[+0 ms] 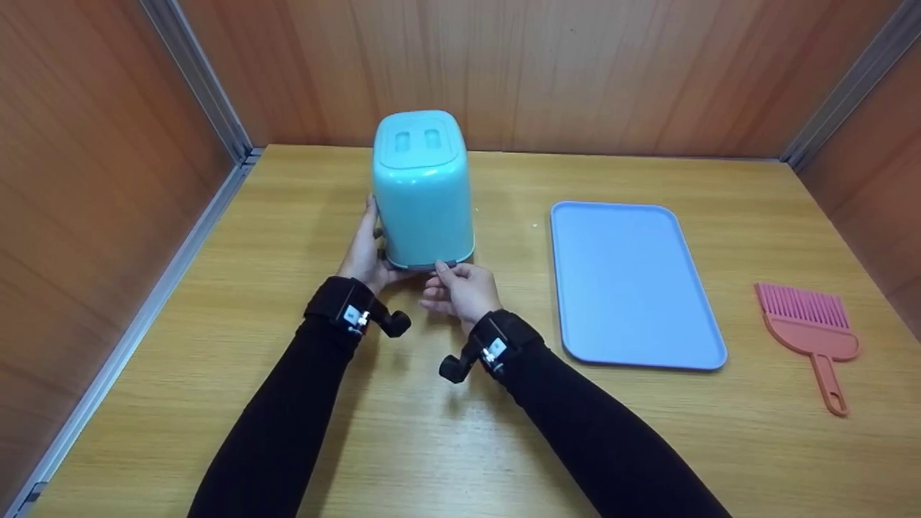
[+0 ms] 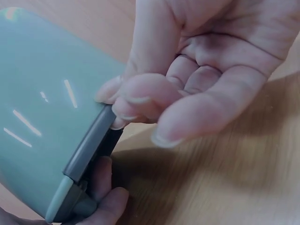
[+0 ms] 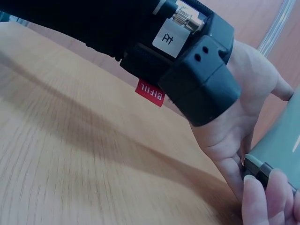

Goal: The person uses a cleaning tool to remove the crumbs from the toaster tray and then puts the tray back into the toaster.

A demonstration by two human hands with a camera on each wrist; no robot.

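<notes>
A: What sits between the hands?

B: A turquoise plastic bin with rounded corners [image 1: 423,191], turned upside down on the pale wooden table [image 1: 446,439], its flat base with two oblong recesses facing up. It stands at about 11 o'clock from the middle of the table, towards the back wall. A narrow grey rim band [image 2: 89,140] runs round its lower edge.

A: How does the left hand lie?

B: The left hand [image 1: 365,252] cups the bin's left side low down, at 9 o'clock from the bin, palm against the wall and fingers reaching round the bottom corner. The wrist view shows its fingers curled at the grey band, the thumb loose and apart.

A: And the right?

B: The right hand [image 1: 460,289] is at 6 o'clock from the bin, fingers bent, their tips pinching the grey band at the near edge. In the right wrist view its fingertips [image 3: 262,199] press on that band, just beside the left palm.

A: Anything else on the table?

B: A light blue rectangular plastic tray [image 1: 633,284] lies flat at 3 o'clock from the bin, near but apart. Further on at 4 o'clock lies a pink plastic brush with a long looped handle [image 1: 813,334], bristles pointing to the back wall
</notes>
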